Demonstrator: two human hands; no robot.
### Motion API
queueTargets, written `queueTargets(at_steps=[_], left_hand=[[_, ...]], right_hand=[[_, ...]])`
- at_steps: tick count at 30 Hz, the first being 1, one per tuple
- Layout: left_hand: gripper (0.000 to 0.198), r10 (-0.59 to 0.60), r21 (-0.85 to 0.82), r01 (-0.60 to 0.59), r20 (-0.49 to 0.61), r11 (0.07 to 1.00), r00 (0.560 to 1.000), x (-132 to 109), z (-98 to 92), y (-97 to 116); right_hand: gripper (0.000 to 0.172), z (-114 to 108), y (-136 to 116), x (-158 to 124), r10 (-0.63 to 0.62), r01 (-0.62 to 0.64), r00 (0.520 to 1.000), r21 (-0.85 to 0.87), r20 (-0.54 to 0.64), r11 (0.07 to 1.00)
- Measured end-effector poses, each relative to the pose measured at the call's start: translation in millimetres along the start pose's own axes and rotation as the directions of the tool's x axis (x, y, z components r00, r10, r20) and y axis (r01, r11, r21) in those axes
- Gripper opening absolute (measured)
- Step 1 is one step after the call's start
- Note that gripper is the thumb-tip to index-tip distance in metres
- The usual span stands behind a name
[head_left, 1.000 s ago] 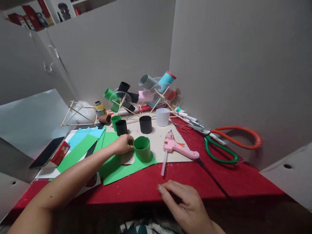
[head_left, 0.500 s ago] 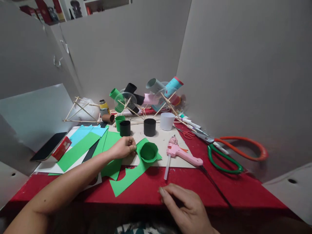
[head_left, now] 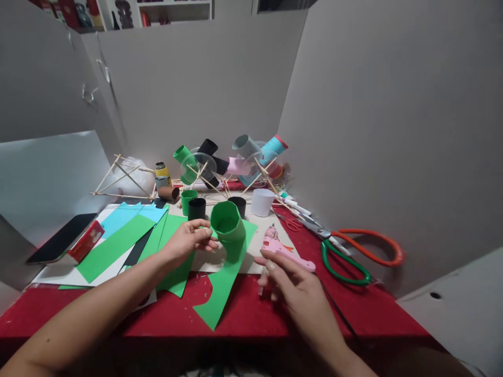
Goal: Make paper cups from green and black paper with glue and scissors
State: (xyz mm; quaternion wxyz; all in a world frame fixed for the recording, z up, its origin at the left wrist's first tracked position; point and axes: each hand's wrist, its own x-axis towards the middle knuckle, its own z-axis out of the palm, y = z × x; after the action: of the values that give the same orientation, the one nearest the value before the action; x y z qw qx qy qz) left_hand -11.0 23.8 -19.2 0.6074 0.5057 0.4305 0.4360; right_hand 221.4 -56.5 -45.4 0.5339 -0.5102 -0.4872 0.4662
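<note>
My left hand (head_left: 193, 240) has its fingers closed at the left wall of a green paper cup (head_left: 231, 230). The cup stands open end up on a green sheet (head_left: 220, 298) with a curved edge cut out. Over the rear of a pink glue gun (head_left: 293, 255) is my right hand (head_left: 291, 283), its fingers bent and apart, with nothing visibly held. It partly hides the gun and its glue stick. Just behind the green cup are a small black cup (head_left: 197, 209), another black cup (head_left: 238, 206), a smaller green cup (head_left: 189, 201) and a white cup (head_left: 262, 202).
Large scissors (head_left: 346, 283) with orange and green handles lie right. Green paper (head_left: 113, 246), blue paper (head_left: 133, 217), a phone (head_left: 63, 235) and a red box (head_left: 87, 241) are left. Stick frames carrying paper-tube wheels (head_left: 198, 166) stand at the back, beside a stick frame (head_left: 121, 180).
The green cup has tipped more upright, and its sheet has turned, its near end moving right. My right hand has moved forward to the glue gun. The camera view has shifted slightly.
</note>
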Motion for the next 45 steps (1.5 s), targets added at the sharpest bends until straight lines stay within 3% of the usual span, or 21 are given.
queueTargets(at_steps=[4, 8, 15, 18, 21, 25, 32, 38, 41, 43, 45], left_hand=[[0.04, 0.065, 0.028, -0.066, 0.04, 0.997, 0.997, -15, 13.6, 3], [0.043, 0.093, 0.065, -0.099, 0.087, 0.993, 0.992, -27, 21.1, 3], [0.042, 0.008, 0.032, -0.011, 0.101, 0.999, 0.995, -29, 21.9, 3], [0.042, -0.02, -0.062, 0.026, 0.088, 0.998, 0.996, -29, 26.9, 0], [0.036, -0.029, -0.158, 0.052, 0.142, 0.986, 0.989, -31, 33.5, -4], [0.038, -0.086, -0.165, 0.112, 0.159, 0.98, 0.984, -35, 37.7, -10], [0.035, -0.046, -0.195, 0.085, 0.198, 0.977, 0.979, -37, 36.8, -13], [0.039, -0.052, -0.16, 0.086, 0.203, 0.983, 0.978, -44, 37.1, -5], [0.04, -0.052, -0.161, 0.073, 0.133, 0.984, 0.99, -48, 37.0, -4], [0.04, -0.02, -0.135, 0.029, 0.07, 0.99, 0.997, -51, 37.7, -3], [0.041, 0.037, -0.107, -0.033, 0.037, 0.994, 0.999, -55, 39.6, 0]], right_hand=[[0.048, 3, -10, 10, -0.053, 0.052, 0.993, 0.017, 0.108, 0.999], [0.049, 5, -12, 12, -0.106, 0.108, 0.988, -0.016, 0.117, 0.994], [0.05, 4, -5, 7, -0.097, 0.102, 0.987, -0.034, 0.128, 0.994], [0.048, 7, -3, 3, -0.072, 0.08, 0.984, -0.046, 0.161, 0.996], [0.047, 12, -1, 0, -0.045, 0.058, 0.979, -0.058, 0.201, 0.997], [0.05, 18, 2, -3, -0.02, 0.038, 0.97, -0.071, 0.243, 0.997], [0.045, 18, 1, -5, -0.039, 0.063, 0.974, -0.103, 0.222, 0.993], [0.043, 20, -2, -11, -0.151, 0.178, 0.972, -0.141, 0.182, 0.974], [0.029, 15, -3, -12, -0.244, 0.259, 0.964, -0.161, 0.106, 0.952], [0.021, 8, -6, -14, -0.389, 0.376, 0.921, -0.233, -0.01, 0.897], [0.024, 2, -12, -19, -0.577, 0.523, 0.813, -0.338, -0.079, 0.782]])
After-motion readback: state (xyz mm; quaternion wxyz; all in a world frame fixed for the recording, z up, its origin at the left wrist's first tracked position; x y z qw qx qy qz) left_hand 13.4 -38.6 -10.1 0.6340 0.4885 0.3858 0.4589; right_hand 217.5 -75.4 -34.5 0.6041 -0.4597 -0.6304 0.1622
